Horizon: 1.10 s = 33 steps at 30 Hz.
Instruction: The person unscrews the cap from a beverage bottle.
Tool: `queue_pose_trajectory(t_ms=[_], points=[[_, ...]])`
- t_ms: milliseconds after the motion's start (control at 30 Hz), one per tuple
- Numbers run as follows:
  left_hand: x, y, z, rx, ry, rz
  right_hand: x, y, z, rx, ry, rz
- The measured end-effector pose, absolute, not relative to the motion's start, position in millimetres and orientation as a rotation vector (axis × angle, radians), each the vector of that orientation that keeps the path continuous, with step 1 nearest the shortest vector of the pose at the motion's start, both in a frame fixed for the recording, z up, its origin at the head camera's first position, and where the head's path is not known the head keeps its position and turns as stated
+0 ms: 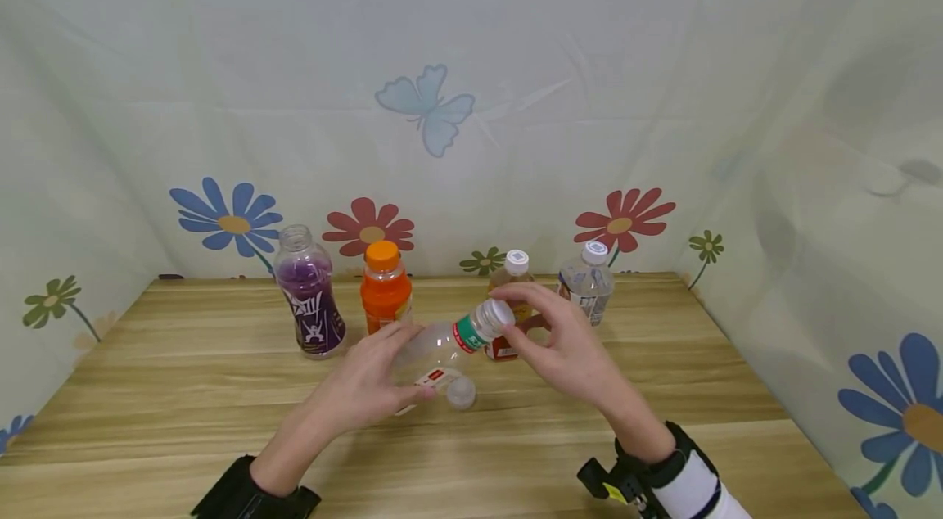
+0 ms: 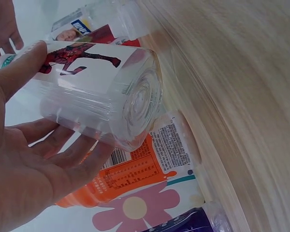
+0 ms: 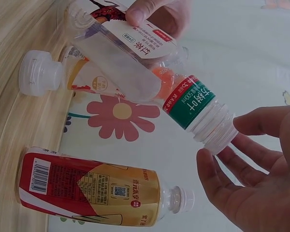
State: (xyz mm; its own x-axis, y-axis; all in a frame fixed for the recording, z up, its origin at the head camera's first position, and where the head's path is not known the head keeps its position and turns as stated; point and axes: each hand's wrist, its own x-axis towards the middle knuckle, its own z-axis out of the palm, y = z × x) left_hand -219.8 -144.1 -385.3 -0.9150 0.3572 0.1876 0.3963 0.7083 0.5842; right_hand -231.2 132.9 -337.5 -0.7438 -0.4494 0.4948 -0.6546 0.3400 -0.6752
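Observation:
A clear plastic bottle (image 1: 435,351) with a green and red neck band tilts above the table, its neck up to the right. My left hand (image 1: 376,376) grips its body, the thumb over the white label (image 2: 89,57). At the neck, my right hand (image 1: 563,347) pinches the white cap (image 3: 221,137) between thumb and fingers. A loose translucent cap (image 1: 461,393) lies on the table just beneath the bottle. Behind my right hand stands an amber drink bottle (image 3: 130,191) with a red and gold label, partly hidden in the head view.
Along the back of the wooden table (image 1: 184,388) stand a purple bottle (image 1: 309,302) without a cap, an orange bottle (image 1: 385,294) and a clear bottle (image 1: 589,286) with a white cap. A flower-printed curtain (image 1: 295,93) rises behind and beside the table.

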Motion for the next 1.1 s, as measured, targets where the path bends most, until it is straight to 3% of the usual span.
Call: queue_pose_trajectory(t_ms=[700,1100], points=[[-219.5,-143.5,-386.9,-0.625,-2.843,-1.002,-230.8,130.8,-340.3,0.785,-2.5,1.31],[-219.3,-144.6,-387.1,-0.63,-2.839,-0.989,-229.6,130.5,-339.7,0.831,-2.498,1.284]])
